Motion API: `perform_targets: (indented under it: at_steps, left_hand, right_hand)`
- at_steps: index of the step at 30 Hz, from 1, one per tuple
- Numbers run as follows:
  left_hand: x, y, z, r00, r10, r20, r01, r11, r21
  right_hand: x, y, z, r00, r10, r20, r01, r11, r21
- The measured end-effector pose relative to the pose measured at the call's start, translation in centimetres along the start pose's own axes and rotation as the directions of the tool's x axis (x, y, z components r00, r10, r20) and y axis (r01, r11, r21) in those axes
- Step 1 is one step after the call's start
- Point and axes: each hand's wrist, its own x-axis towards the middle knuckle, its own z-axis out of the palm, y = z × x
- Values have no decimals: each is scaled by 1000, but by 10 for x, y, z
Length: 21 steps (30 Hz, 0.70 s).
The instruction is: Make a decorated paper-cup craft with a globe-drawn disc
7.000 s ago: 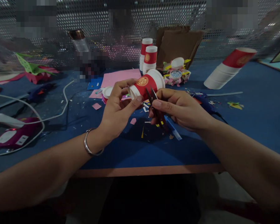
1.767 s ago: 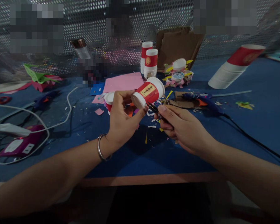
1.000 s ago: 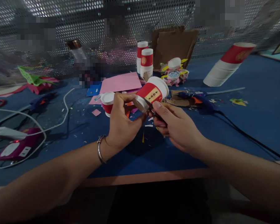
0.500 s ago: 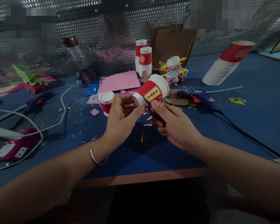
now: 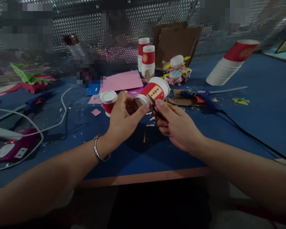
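Between my hands a red and white paper cup (image 5: 154,89) lies tilted above the table, its rim toward the upper right. My left hand (image 5: 126,116) is closed around the cup's lower left end, thumb near its base. A silver bracelet is on that wrist. In my right hand (image 5: 176,124) is a pair of dark scissors (image 5: 152,99), the blade against the cup's side and the handles mostly hidden by my fingers. Just left of my left hand stands another red and white cup (image 5: 109,101), upside down.
Stacked cups (image 5: 148,60) and cardboard (image 5: 176,47) stand at the back. A leaning cup stack (image 5: 231,65) and a glue gun (image 5: 205,99) with its black cord lie right. Left are another glue gun (image 5: 38,102), white cable (image 5: 66,109) and a purple power strip (image 5: 15,146). Pink paper (image 5: 121,81) lies behind.
The cup has shifted slightly left and turned a little in my hands. The scissor blade now shows more clearly against its side.
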Motion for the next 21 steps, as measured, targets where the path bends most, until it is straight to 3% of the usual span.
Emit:
perform_targets:
  at_steps: [15,21]
  left_hand:
    - [14,12,-7,968,-209,141,232,957,-173]
    - [14,15,-7,958,-241,158,263,955,-135]
  right_hand:
    - [0,1,0,1000,-26,-6,26,997,-71]
    - [0,4,-2,995,-101,-8,99,987,-127]
